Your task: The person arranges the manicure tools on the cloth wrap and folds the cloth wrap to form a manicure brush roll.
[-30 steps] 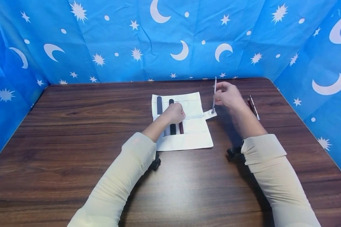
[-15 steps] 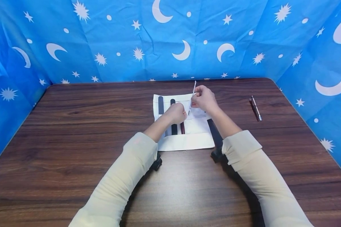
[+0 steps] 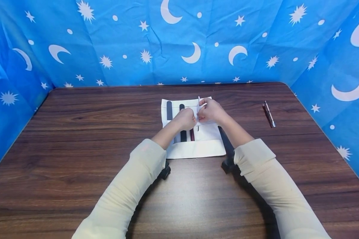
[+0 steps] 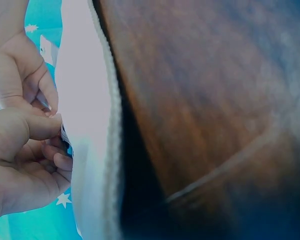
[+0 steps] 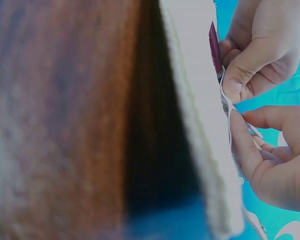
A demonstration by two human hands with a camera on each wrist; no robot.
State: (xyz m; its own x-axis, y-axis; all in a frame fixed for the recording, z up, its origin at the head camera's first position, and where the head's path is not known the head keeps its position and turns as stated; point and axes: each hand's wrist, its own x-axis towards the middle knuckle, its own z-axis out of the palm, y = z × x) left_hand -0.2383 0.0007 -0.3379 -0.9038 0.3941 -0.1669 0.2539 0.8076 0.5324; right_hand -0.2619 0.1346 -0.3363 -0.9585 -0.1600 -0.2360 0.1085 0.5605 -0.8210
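A white cloth tool pouch [image 3: 197, 151] lies unfolded under both hands. My left hand [image 3: 185, 119] has curled fingers and pinches the edge of the pouch's cross band; the right wrist view shows its thumb [image 5: 235, 89] pressed on the cloth. My right hand [image 3: 210, 110] pinches a slim silver metal tool [image 3: 198, 102], held lengthwise over the pouch, its lower end showing below the band. Left of it, a grey flat strip [image 3: 169, 111], a black flat strip [image 3: 183, 136] and a dark red handled tool [image 3: 192, 135] sit in the pouch, partly covered by my left hand.
On the brown wooden table [image 3: 77, 139], slim dark red and silver tools [image 3: 270, 114] lie to the right of the pouch. A blue curtain [image 3: 122, 39] with white moons and stars hangs behind the table's far edge.
My right hand has moved left from beside the pouch's tab to its middle, then lowered the silver tool so its tip passes the band. My left hand stays on the band.
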